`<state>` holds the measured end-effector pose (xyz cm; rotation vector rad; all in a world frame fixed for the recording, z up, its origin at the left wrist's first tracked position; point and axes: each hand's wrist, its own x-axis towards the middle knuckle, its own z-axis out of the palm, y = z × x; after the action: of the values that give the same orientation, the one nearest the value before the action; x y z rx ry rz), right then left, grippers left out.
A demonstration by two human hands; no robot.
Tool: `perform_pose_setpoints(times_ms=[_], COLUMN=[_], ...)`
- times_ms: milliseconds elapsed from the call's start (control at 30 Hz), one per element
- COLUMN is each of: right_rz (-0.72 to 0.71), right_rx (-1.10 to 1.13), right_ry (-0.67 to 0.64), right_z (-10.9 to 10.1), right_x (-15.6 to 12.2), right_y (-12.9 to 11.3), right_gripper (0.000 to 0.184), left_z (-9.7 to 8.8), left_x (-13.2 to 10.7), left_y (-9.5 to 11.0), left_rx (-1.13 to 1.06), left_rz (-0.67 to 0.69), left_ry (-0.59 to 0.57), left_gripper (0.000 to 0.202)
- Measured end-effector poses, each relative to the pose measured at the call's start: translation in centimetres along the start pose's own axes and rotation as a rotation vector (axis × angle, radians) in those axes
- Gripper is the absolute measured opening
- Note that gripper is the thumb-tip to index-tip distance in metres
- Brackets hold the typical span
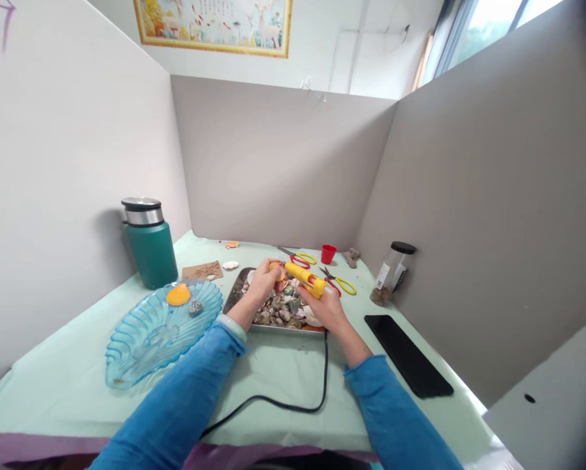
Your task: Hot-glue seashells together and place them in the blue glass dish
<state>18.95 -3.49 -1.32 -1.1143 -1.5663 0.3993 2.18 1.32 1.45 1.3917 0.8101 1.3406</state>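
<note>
A yellow hot glue gun (pixel 306 279) is gripped in my right hand (pixel 326 307), its nozzle pointing left. My left hand (pixel 260 286) pinches a small orange shell (pixel 275 266) close to the nozzle tip; whether the two touch I cannot tell. Both hands are above a metal tray (pixel 273 329) heaped with shells (pixel 285 312). From the right side of the tray, a black cord (pixel 326 372) runs down and curves left across the cloth. My fingers partly cover the orange shell.
On the left are a blue shell-shaped dish (pixel 140 346), a green bottle (pixel 150 251) and a piece of cardboard (pixel 195 271). Scissors (pixel 344 284) and a red cup (pixel 328 254) lie behind the tray. A jar (pixel 390 277) and a black phone-like slab (pixel 407 356) are rightward. Grey panels surround the table.
</note>
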Motion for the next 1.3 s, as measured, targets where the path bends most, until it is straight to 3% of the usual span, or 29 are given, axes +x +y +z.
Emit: perform_pose_setpoints(times_ms=[200, 1300], right_rz=[0.015, 0.009], right_rx=[0.028, 0.01], right_ry=[0.02, 0.015], right_z=[0.04, -0.07], right_x=[-0.02, -0.04], right_y=[-0.01, -0.7], right_gripper=[0.039, 0.038], left_z=[-0.08, -0.13], left_x=[0.2, 0.08], left_y=[-0.03, -0.11], left_rx=[-0.016, -0.013], left_rz=[-0.014, 0.013], left_ry=[0.051, 0.008], left_gripper=[0.021, 0.013])
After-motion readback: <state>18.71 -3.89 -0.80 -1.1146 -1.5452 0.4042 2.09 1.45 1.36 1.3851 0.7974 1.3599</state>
